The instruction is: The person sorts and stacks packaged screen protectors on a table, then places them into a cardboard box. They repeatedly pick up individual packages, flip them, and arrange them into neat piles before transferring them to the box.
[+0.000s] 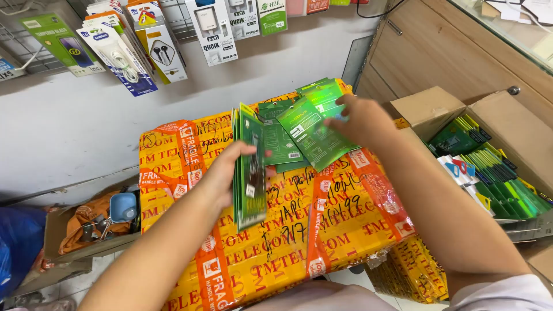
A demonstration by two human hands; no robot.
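Note:
My left hand (222, 173) grips a stack of flat green packets (251, 167), held on edge above a big parcel wrapped in yellow and orange tape (322, 230). My right hand (360, 121) rests on a loose pile of green packets (311, 129) lying on the far part of the parcel's top, fingers pressing the top packet. The pile fans out towards the wall. Both forearms reach in from the bottom of the view.
An open cardboard box (518, 124) at the right holds rows of green packets. Packaged phone accessories (144, 43) hang on a wall rack at the back. A wooden counter (449, 52) stands at the upper right. A low box with orange cloth and a blue item (98, 222) sits at the left.

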